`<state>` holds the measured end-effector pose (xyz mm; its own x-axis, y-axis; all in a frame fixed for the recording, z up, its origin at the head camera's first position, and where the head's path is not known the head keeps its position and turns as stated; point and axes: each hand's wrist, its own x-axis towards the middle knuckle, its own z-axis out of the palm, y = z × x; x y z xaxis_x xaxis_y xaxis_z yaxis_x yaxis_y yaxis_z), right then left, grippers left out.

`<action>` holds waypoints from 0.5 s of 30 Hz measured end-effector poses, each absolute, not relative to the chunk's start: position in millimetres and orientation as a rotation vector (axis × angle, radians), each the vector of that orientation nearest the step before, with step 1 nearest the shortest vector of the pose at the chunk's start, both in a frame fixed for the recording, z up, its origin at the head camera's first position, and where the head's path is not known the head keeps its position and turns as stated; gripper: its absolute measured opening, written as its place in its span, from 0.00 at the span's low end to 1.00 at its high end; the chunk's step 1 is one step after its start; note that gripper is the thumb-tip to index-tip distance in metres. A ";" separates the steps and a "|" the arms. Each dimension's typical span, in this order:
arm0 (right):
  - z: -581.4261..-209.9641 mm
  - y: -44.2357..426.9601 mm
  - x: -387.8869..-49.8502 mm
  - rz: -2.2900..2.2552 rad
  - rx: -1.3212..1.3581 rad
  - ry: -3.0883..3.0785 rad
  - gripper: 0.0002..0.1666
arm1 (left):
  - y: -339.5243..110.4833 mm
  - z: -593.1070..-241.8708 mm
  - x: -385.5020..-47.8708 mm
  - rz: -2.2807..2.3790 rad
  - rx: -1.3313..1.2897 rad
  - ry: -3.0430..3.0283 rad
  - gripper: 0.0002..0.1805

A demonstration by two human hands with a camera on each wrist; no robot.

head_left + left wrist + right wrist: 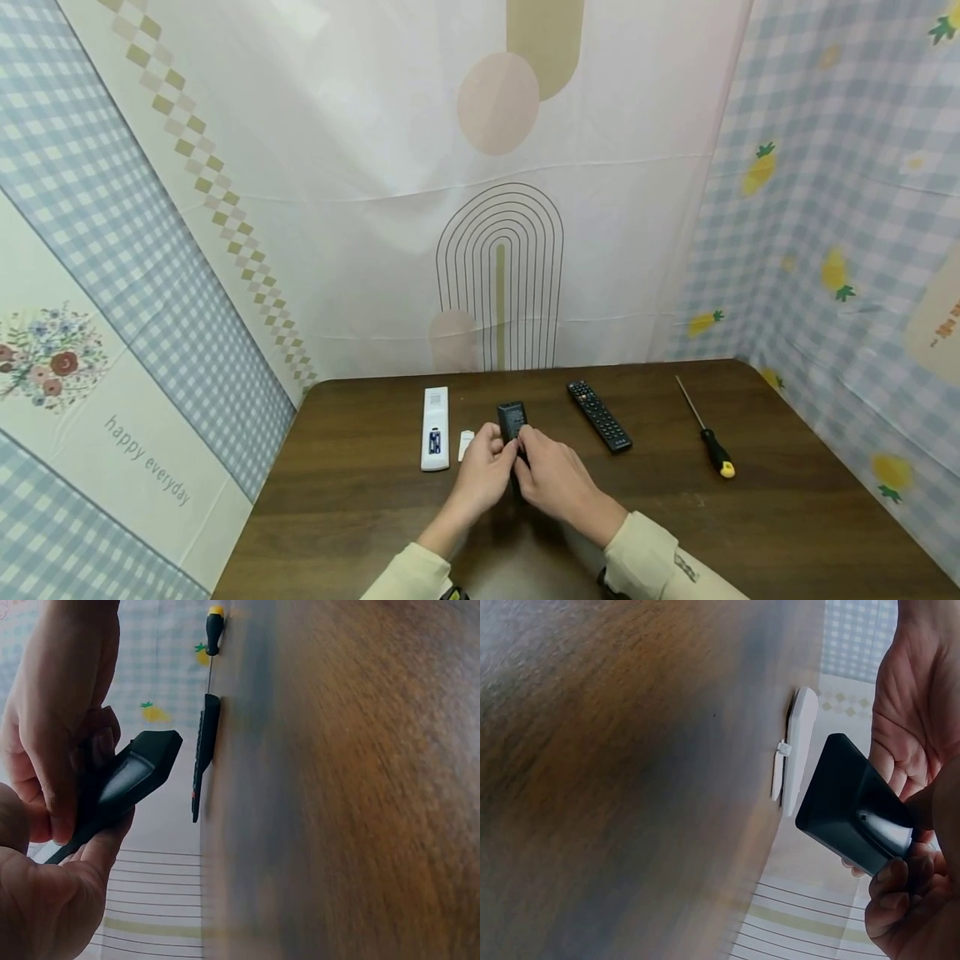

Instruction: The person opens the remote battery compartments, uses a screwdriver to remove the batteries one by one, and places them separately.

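Both hands hold a black remote control [512, 414] above the middle of the table, its far end tilted up and a printed label facing me. My left hand [483, 477] grips its left side. From the right, the fingers of my right hand [558, 477] pinch it, and the thumbs lie close together over its back. In the left wrist view the remote's near end [161, 750] sticks out clear of the tabletop. The right wrist view shows the same black end [840, 802]; fingers hide much of the rest.
Left of the hands lie a white remote [435, 417], its battery bay uncovered with blue batteries inside, and a small white cover [466, 442]. To the right are another black remote [600, 417], buttons up, and a screwdriver [712, 442]. Patterned cloth [360, 250] hangs behind the table [322, 475].
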<state>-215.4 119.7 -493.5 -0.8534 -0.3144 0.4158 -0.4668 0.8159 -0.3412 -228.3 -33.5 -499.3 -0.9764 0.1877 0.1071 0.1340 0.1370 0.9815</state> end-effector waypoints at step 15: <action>-502.5 124.3 -215.4 0.674 0.597 -2.585 0.16 | -34.6 -503.6 -226.6 2.062 0.324 2.299 0.12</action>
